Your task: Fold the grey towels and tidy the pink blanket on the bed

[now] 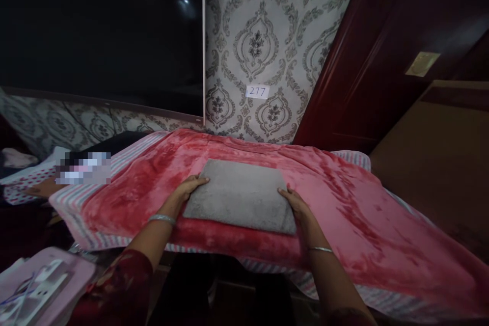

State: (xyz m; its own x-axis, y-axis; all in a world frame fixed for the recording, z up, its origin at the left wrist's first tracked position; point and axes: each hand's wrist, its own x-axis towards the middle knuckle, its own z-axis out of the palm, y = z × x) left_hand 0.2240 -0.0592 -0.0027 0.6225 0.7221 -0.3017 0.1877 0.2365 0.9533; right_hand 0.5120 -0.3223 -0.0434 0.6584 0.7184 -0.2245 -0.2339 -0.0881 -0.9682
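Note:
A flat grey rectangle of short-napped cloth (239, 193), like a folded towel, lies over the red blanket (126, 204). My left hand (188, 187) grips its left edge, thumb on top and the other fingers mostly hidden beneath. At the opposite edge, my right hand (297, 204) pinches the cloth in the same way, with its thumb on the upper face. The cloth looks smooth and level between them. Whether its underside touches the blanket all along cannot be made out.
The blanket covers a table with a striped cloth (89, 232) underneath. Behind stand a patterned wall (255, 25) with a paper label (257, 91), a large dark screen (103, 35) and a dark red door (382, 35). At lower left, a power strip (38, 293) rests on a pink surface (78, 267).

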